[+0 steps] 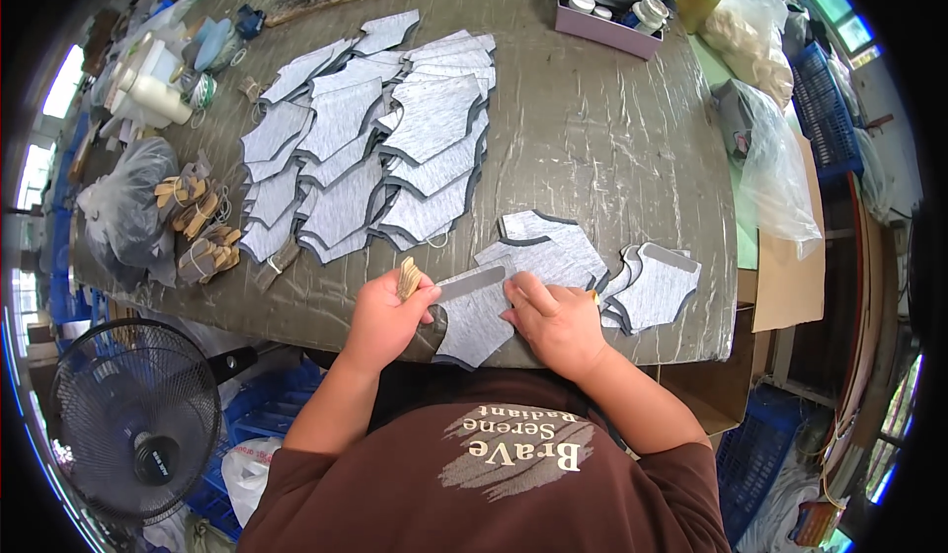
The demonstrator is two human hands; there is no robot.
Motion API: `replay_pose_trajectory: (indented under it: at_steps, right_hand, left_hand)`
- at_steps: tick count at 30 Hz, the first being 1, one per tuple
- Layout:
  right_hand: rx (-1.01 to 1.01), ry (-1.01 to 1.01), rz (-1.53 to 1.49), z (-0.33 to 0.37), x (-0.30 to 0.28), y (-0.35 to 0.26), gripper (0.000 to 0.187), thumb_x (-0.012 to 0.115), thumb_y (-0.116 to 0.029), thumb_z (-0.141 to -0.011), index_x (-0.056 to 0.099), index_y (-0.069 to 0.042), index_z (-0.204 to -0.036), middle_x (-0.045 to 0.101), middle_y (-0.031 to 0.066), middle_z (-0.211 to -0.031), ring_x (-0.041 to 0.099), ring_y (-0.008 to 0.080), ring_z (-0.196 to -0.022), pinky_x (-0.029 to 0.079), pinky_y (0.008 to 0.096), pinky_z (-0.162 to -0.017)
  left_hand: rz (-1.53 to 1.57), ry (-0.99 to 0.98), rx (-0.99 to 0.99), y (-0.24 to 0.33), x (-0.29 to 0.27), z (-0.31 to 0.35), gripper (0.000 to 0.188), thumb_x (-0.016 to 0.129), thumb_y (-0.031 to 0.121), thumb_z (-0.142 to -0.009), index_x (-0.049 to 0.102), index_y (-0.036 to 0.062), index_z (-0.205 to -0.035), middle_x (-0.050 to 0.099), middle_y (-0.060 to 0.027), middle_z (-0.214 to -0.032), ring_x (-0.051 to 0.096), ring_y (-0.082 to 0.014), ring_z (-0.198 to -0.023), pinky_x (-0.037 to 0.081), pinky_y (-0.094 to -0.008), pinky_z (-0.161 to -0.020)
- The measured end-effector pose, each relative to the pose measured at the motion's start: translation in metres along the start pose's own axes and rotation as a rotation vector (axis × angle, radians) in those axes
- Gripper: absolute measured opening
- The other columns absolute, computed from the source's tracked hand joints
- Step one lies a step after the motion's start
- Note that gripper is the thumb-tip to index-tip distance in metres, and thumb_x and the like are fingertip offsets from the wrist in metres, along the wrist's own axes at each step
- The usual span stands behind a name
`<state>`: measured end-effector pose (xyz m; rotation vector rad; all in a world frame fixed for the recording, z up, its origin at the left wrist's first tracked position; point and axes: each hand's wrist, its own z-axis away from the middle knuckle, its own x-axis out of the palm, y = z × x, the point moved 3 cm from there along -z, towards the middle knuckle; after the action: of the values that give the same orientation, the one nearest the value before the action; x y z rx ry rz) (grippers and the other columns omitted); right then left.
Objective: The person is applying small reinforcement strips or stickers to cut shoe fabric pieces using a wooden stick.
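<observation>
At the table's near edge a light grey cut fabric piece (475,318) with dark edges lies between my two hands, a darker grey strip (471,283) along its upper edge. My left hand (387,318) is closed, pinching the piece's left corner. A small bundle of thin tan strips (408,277) sticks up out of that hand. The fingers of my right hand (555,324) are pressed together on the piece's right corner. Just beyond that hand lie overlapping grey pieces (553,247). A small stack of similar pieces (660,286) sits farther right.
Rows of overlapping grey pieces (341,148) cover the table's left middle. Bundles of tan strips (202,217) and a filled plastic bag (133,202) lie at its left edge. A mauve box (607,33) holding jars stands at the back. A black fan (138,420) is at lower left.
</observation>
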<state>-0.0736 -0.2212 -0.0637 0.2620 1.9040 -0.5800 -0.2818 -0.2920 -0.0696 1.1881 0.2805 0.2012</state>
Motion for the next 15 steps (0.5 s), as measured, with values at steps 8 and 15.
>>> replay_pose_trajectory:
  at_steps: [8, 15]
  right_hand:
    - [0.005, -0.007, -0.014, 0.0004, 0.0017, 0.0012, 0.032, 0.070, -0.022, -0.073, 0.063, -0.005, -0.100, 0.056, 0.0024, -0.101, 0.057, 0.0157, -0.059, 0.045, 0.0315, -0.050]
    - [-0.009, -0.021, 0.028, -0.0031, -0.0005, 0.0013, 0.029, 0.070, -0.022, -0.073, 0.064, -0.006, -0.097, 0.058, 0.0012, -0.116, 0.054, 0.0144, -0.058, 0.045, 0.0314, -0.052]
  left_hand:
    - [-0.038, -0.006, -0.053, 0.0023, 0.0071, -0.0061, 0.007, 0.066, 0.007, -0.084, 0.061, 0.0026, -0.080, 0.059, 0.0007, -0.067, 0.055, -0.0057, -0.054, 0.042, -0.0208, -0.050]
    - [-0.080, -0.010, -0.050, 0.0035, 0.0074, -0.0090, 0.008, 0.065, 0.007, -0.084, 0.061, 0.0025, -0.079, 0.058, 0.0008, -0.064, 0.054, -0.0057, -0.052, 0.042, -0.0211, -0.049]
